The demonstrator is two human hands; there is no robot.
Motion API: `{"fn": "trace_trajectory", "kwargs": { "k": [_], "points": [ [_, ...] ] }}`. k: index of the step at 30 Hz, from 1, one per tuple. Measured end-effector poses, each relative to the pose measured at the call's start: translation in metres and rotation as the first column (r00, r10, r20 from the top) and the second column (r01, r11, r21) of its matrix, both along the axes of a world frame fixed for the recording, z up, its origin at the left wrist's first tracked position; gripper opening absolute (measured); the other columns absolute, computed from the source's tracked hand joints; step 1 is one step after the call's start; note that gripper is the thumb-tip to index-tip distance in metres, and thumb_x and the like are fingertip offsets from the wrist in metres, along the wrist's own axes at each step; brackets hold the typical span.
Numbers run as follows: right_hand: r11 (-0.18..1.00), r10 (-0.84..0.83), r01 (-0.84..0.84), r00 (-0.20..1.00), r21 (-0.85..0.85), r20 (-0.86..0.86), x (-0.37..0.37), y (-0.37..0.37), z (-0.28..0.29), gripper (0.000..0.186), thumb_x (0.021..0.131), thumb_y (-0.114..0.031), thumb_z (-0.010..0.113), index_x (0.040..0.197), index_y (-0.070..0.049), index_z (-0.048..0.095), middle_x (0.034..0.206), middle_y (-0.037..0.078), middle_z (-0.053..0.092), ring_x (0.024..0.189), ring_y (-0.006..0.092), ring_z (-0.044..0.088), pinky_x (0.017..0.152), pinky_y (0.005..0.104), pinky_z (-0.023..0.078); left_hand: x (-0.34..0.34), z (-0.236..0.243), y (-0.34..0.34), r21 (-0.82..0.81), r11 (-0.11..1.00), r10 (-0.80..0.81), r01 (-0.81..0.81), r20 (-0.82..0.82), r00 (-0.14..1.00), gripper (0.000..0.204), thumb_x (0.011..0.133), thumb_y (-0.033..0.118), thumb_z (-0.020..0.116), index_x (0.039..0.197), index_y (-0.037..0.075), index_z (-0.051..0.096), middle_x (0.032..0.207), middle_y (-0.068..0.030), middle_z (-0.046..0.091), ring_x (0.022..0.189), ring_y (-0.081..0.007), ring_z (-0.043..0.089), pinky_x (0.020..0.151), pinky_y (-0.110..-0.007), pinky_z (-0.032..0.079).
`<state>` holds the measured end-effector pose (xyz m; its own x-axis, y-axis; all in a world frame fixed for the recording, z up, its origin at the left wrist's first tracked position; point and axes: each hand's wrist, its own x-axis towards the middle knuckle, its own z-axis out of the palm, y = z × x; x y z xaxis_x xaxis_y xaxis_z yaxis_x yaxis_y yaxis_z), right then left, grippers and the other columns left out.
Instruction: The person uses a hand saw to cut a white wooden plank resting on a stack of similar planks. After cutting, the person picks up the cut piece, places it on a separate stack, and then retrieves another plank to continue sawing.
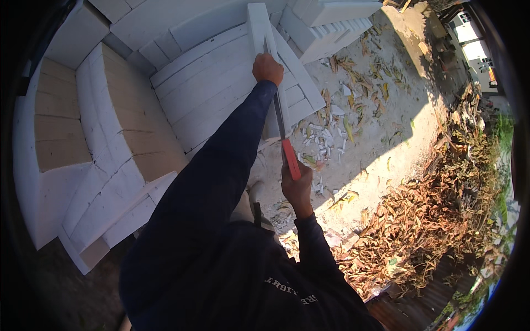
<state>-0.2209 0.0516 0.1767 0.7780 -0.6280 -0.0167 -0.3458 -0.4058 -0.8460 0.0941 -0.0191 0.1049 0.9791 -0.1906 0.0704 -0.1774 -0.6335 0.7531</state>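
Note:
My right hand [296,182] is closed round the red handle [290,157] of a hand saw. Its narrow dark blade [280,118] runs away from me along a long, narrow white block [258,22]. Farther up that line, my left hand [268,68] is closed over the blade, against the block. A dark sliver in line with the blade shows just beyond the left fist. What the left fingers wrap round underneath is partly hidden. The narrow block lies across a stack of white blocks [204,83].
More white block stacks stand left [99,121] and at the far right [331,33]. White chips and leaves litter the sandy ground [381,127] to the right of the stack. A brown heap of dry leaves [419,220] lies at lower right. My shoe [256,192] is beside the stack.

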Motion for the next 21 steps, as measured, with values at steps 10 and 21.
{"fn": "trace_trajectory", "kwargs": {
  "k": [10,21],
  "points": [
    [0.999,0.033,-0.033,0.996,-0.006,0.081,0.001,-0.004,0.001,0.018,0.092,-0.006,0.064,0.080,0.006,0.059,0.061,0.020,0.052,0.052,0.0299,0.049,0.054,0.0412,0.040,0.001,-0.006,0.005,-0.148,0.989,0.026,-0.020,0.035,0.999,0.029,0.091,0.017,0.067,0.082,-0.010,0.070,0.093,-0.0321,0.066,0.088,-0.0451,0.068,0.083,-0.049,0.055],
    [0.991,0.112,-0.109,0.993,-0.079,0.033,-0.001,-0.012,0.001,0.046,0.088,0.002,0.055,0.133,0.005,0.062,0.069,0.025,0.059,0.063,0.0390,0.067,0.057,0.0408,0.049,-0.103,-0.100,0.057,-0.358,0.932,0.072,-0.054,0.036,0.997,0.044,0.102,0.030,0.061,0.124,-0.008,0.069,0.088,-0.0292,0.061,0.086,-0.0417,0.058,0.079,-0.048,0.045]
  ]
}}
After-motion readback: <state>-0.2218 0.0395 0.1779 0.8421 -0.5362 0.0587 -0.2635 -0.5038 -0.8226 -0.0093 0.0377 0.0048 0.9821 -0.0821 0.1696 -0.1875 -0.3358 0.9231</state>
